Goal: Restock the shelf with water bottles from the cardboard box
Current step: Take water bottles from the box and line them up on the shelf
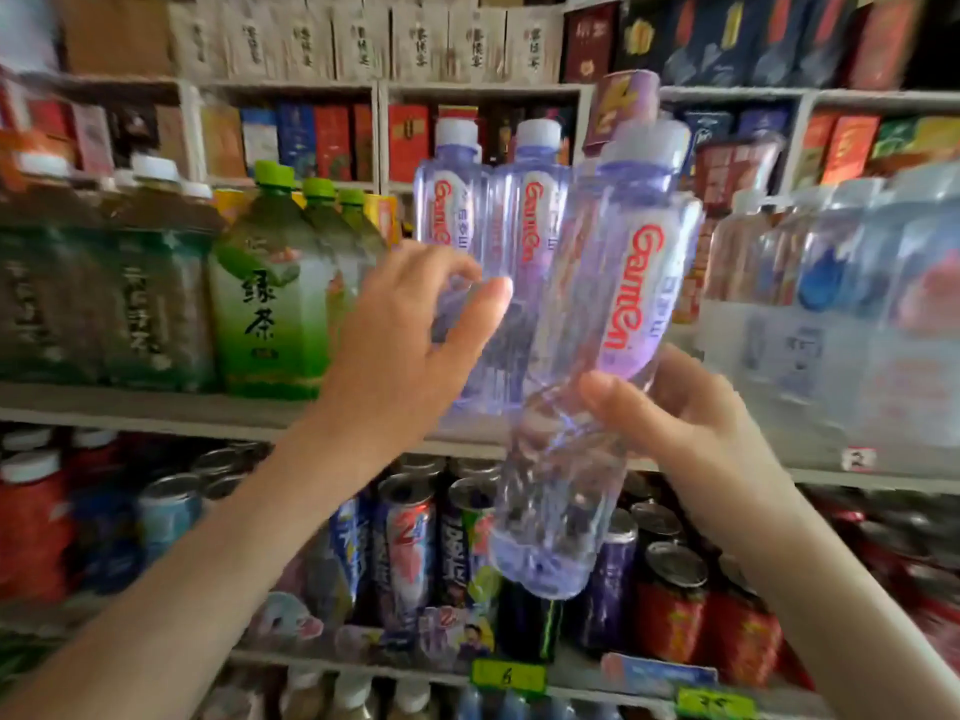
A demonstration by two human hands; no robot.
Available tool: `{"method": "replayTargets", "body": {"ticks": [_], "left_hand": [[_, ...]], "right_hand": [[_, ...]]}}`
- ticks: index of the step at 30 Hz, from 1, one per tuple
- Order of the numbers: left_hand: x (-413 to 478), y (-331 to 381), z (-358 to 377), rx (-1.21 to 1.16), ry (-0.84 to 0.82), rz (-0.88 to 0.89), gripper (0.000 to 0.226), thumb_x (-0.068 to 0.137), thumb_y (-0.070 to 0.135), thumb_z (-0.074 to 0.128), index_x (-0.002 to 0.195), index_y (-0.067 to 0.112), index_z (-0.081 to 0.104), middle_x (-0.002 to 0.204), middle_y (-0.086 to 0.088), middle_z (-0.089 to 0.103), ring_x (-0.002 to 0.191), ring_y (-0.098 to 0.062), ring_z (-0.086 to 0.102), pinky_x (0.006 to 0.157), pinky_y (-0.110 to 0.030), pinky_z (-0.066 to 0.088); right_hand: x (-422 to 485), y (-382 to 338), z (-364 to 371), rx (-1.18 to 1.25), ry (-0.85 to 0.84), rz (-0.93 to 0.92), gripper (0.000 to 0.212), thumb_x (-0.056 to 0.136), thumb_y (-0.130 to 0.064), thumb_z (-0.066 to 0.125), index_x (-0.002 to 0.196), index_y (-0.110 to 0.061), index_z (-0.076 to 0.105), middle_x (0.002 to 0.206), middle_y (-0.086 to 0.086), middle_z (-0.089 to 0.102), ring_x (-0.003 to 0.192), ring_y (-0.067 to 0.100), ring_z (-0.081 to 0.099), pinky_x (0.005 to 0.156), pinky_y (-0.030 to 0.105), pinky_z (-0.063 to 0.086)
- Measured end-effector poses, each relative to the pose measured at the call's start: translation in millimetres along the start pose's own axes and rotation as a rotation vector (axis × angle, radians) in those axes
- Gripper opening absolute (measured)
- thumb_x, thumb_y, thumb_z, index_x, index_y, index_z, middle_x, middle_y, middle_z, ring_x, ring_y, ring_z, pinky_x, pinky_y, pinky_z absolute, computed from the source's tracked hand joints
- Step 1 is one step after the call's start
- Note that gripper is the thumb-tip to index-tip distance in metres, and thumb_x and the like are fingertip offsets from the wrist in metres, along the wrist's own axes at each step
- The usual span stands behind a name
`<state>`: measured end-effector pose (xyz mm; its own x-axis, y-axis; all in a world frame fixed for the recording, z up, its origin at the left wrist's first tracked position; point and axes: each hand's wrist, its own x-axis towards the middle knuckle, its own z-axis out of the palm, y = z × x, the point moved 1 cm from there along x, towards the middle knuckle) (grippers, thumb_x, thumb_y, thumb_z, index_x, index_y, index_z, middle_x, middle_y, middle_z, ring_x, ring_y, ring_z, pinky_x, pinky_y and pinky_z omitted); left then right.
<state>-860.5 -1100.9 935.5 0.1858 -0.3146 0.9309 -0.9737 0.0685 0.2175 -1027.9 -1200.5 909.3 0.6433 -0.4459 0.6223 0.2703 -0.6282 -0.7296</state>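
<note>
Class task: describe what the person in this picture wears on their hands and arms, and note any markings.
Nothing is worn: the left hand and the right hand are bare, without gloves, rings or a watch. Both forearms are uncovered to the frame's edge, with no sleeves in view. No markings show.

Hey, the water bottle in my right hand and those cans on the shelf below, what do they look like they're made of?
The water bottle in the right hand looks like thin clear plastic with a violet tint: you see through it, and its wall is ribbed. Its cap seems opaque pale plastic. The cans look like printed metal with bare silvery tops, probably aluminium.
</note>
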Motion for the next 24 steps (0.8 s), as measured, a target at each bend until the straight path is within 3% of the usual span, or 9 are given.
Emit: {"method": "replayTargets", "body": {"ticks": [2,6,8,10,13,16,18,21,24], "left_hand": [[11,4,15,0.12,0.136,0.067,0.048,0.086,0.047,0.049,0.111,0.007,0.058,0.112,-0.007,0.053,0.106,-0.016,0.046,0.093,-0.022,0.034],[23,3,49,0.302,0.137,0.043,0.076,0.082,0.061,0.049,0.139,0.011,0.041,0.145,-0.021,0.031,0.135,-0.032,0.027,0.11,-0.048,0.02],[24,0,63,0.366,0.078,-0.002,0.085,0.08,0.068,0.045,0.147,0.017,0.028,0.153,-0.022,0.016,0.143,-0.034,0.013,0.113,-0.051,0.006],[22,-1,72,0.414,0.02,-0.029,0.09,0.079,0.072,0.039,0.15,0.023,0.016,0.156,-0.02,0.004,0.145,-0.034,0.001,0.112,-0.052,-0.003],[19,-4,80,0.468,-0.017,-0.035,0.09,0.081,0.072,0.034,0.151,0.025,0.003,0.157,-0.016,-0.004,0.145,-0.034,-0.008,0.114,-0.056,0.0],[17,-7,81,0.483,-0.022,-0.023,0.089,0.083,0.066,0.039,0.151,0.023,0.002,0.157,-0.017,-0.003,0.145,-0.036,-0.007,0.115,-0.058,0.005],[17,-8,80,0.469,-0.025,-0.009,0.085,0.084,0.063,0.037,0.151,0.022,0.004,0.157,-0.017,-0.001,0.145,-0.036,-0.005,0.115,-0.058,0.008],[17,-8,76,0.418,-0.028,-0.003,0.08,0.085,0.061,0.031,0.151,0.025,0.007,0.157,-0.017,0.0,0.145,-0.034,-0.003,0.115,-0.055,0.006],[16,-9,73,0.392,-0.034,0.001,0.077,0.086,0.059,0.031,0.151,0.027,0.005,0.157,-0.016,-0.004,0.146,-0.031,-0.005,0.114,-0.053,0.003]], "right_hand": [[5,-12,-23,0.023,0.139,-0.048,0.042,0.063,-0.058,0.064,0.089,-0.026,0.07,0.089,-0.003,0.076,0.078,0.015,0.071,0.069,0.032,0.058],[29,-14,-52,-0.03,0.376,-0.065,0.059,0.06,-0.071,0.068,0.097,-0.026,0.068,0.093,0.008,0.074,0.086,0.034,0.07,0.078,0.055,0.055],[42,-8,-59,-0.056,0.447,-0.049,0.06,0.055,-0.075,0.068,0.095,-0.031,0.065,0.09,0.006,0.073,0.086,0.035,0.069,0.077,0.053,0.056],[50,1,-61,-0.114,0.473,-0.025,0.049,0.06,-0.067,0.07,0.092,-0.031,0.061,0.083,-0.004,0.072,0.078,0.021,0.069,0.071,0.044,0.057],[59,14,-59,-0.2,0.453,0.008,0.028,0.073,-0.047,0.073,0.094,-0.033,0.061,0.084,-0.006,0.072,0.078,0.016,0.07,0.076,0.045,0.057],[64,20,-53,-0.228,0.345,0.029,0.022,0.078,-0.041,0.072,0.095,-0.037,0.06,0.086,-0.009,0.073,0.077,0.007,0.07,0.074,0.033,0.058],[66,25,-48,-0.216,0.281,0.048,0.02,0.078,-0.041,0.072,0.093,-0.039,0.06,0.085,-0.013,0.073,0.075,0.003,0.07,0.07,0.028,0.058],[70,31,-45,-0.231,0.256,0.058,0.024,0.076,-0.047,0.071,0.095,-0.034,0.063,0.087,-0.01,0.073,0.08,0.007,0.07,0.076,0.035,0.059],[77,36,-45,-0.266,0.224,0.063,0.032,0.076,-0.056,0.067,0.099,-0.033,0.063,0.094,-0.011,0.071,0.086,0.004,0.066,0.082,0.033,0.055]]}}
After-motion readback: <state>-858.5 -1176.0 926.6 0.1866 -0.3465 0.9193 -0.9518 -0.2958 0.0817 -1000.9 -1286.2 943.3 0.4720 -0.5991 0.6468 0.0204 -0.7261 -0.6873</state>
